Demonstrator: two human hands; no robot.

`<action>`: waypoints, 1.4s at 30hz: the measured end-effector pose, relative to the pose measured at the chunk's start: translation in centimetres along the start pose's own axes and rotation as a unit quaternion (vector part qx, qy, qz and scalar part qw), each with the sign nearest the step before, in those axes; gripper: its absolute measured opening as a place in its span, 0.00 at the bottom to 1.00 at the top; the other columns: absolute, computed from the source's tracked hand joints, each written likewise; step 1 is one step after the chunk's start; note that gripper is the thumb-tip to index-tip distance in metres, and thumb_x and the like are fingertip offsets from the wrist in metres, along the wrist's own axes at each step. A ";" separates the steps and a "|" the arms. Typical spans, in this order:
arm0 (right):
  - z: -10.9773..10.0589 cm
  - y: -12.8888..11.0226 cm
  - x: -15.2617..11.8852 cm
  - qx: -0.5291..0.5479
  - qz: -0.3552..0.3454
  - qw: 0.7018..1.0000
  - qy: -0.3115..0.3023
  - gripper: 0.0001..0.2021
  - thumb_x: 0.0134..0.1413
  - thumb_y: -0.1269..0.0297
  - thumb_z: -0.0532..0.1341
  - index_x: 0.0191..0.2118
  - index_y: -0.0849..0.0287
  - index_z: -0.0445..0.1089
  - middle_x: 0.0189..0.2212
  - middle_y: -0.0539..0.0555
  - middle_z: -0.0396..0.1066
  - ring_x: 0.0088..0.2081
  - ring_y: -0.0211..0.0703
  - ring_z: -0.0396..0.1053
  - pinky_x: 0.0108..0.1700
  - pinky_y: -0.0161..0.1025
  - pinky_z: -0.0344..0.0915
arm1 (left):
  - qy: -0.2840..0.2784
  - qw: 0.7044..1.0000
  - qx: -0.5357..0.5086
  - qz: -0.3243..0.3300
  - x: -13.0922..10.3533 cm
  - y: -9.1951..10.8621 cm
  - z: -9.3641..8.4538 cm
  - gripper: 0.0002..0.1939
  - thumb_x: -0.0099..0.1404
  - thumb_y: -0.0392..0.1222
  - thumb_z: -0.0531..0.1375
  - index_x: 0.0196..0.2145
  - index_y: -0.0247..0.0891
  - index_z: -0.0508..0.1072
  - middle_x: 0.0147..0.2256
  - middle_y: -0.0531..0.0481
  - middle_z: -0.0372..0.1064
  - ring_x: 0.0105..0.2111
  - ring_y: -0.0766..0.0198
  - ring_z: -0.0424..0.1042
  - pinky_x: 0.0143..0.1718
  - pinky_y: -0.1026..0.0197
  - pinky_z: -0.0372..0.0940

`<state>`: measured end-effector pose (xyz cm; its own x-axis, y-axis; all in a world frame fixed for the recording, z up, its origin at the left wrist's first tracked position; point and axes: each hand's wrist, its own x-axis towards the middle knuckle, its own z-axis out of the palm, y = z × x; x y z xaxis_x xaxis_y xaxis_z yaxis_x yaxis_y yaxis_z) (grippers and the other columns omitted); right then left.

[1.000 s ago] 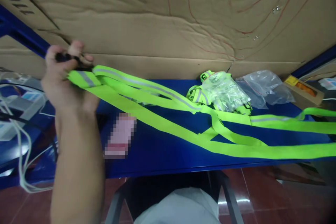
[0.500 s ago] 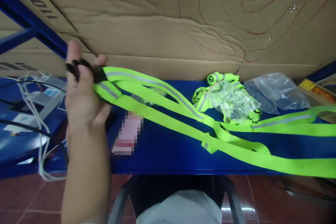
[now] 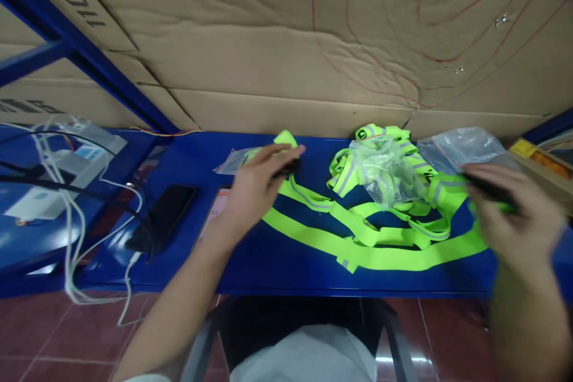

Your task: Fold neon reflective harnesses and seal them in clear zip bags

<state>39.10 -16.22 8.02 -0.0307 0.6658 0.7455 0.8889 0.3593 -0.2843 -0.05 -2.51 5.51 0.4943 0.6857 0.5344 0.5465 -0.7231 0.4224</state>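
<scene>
Left hand [image 3: 257, 188] grips one black-buckled end of the green strap [image 3: 394, 255], right hand [image 3: 519, 215] the other, blurred; strap sags over blue table [image 3: 290, 277]. Carton [image 3: 250, 59] reads "1100X", rest cut off.

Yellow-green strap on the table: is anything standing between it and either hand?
Nothing visible. The left hand and right hand both hold the yellow-green strap, near its ends. The clear plastic bag lies behind its middle, between neither.
</scene>
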 end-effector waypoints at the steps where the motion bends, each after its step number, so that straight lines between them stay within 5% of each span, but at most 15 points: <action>1: 1.4 -0.5 0.2 0.024 -0.049 0.997 -0.052 0.16 0.69 0.64 0.61 0.58 0.46 0.77 0.52 0.59 0.77 0.54 0.53 0.76 0.59 0.50 0.73 | -0.035 0.999 0.023 0.023 -0.2 1.3 0.8 0.31 0.70 0.24 0.54 0.66 0.46 0.69 0.61 0.46 0.71 0.58 0.57 0.74 0.62 0.49 0.72; 4: 6.2 -3.0 1.0 0.084 -0.155 0.971 -0.161 0.28 0.67 0.76 0.56 0.68 0.48 0.67 0.61 0.60 0.70 0.62 0.56 0.71 0.65 0.56 0.70 | -0.119 0.986 0.091 0.067 -0.8 3.5 2.7 0.38 0.68 0.21 0.50 0.72 0.42 0.60 0.61 0.39 0.69 0.60 0.53 0.73 0.60 0.47 0.73; 9: 10.5 -5.9 1.3 0.131 -0.201 0.955 -0.175 0.35 0.65 0.82 0.55 0.75 0.55 0.57 0.61 0.63 0.67 0.66 0.54 0.65 0.68 0.55 0.67 | -0.087 0.985 0.125 0.086 -1.6 4.0 3.5 0.37 0.69 0.22 0.47 0.74 0.33 0.51 0.60 0.35 0.70 0.58 0.51 0.74 0.59 0.48 0.74; 19: 11.3 -6.1 -0.3 0.092 -0.159 0.976 -0.114 0.38 0.63 0.84 0.53 0.77 0.55 0.53 0.58 0.64 0.67 0.64 0.56 0.66 0.65 0.57 0.69 | -0.020 0.990 0.121 0.063 -2.2 4.2 3.6 0.33 0.72 0.23 0.48 0.73 0.32 0.53 0.57 0.33 0.71 0.56 0.50 0.74 0.55 0.50 0.76; 28: 11.6 -6.4 -0.8 0.049 -0.151 0.981 -0.112 0.42 0.58 0.87 0.53 0.77 0.56 0.52 0.58 0.64 0.68 0.64 0.57 0.67 0.65 0.56 0.69 | -0.019 0.988 0.139 0.069 -2.3 4.3 3.9 0.31 0.73 0.25 0.49 0.71 0.30 0.56 0.56 0.34 0.73 0.54 0.50 0.75 0.53 0.49 0.76; 42: 11.7 -8.1 -1.0 0.010 -0.136 0.982 -0.132 0.39 0.66 0.80 0.56 0.78 0.53 0.47 0.59 0.63 0.69 0.63 0.58 0.66 0.63 0.56 0.70 | -0.018 0.979 0.186 0.076 -2.6 5.3 4.8 0.31 0.74 0.28 0.51 0.72 0.29 0.54 0.54 0.36 0.75 0.47 0.51 0.76 0.48 0.49 0.74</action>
<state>26.59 -12.14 2.52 -0.3845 0.6887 0.6147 0.8227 0.5577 -0.1102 4.78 -7.70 2.86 0.6089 0.5803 0.5409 0.6701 -0.7411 0.0407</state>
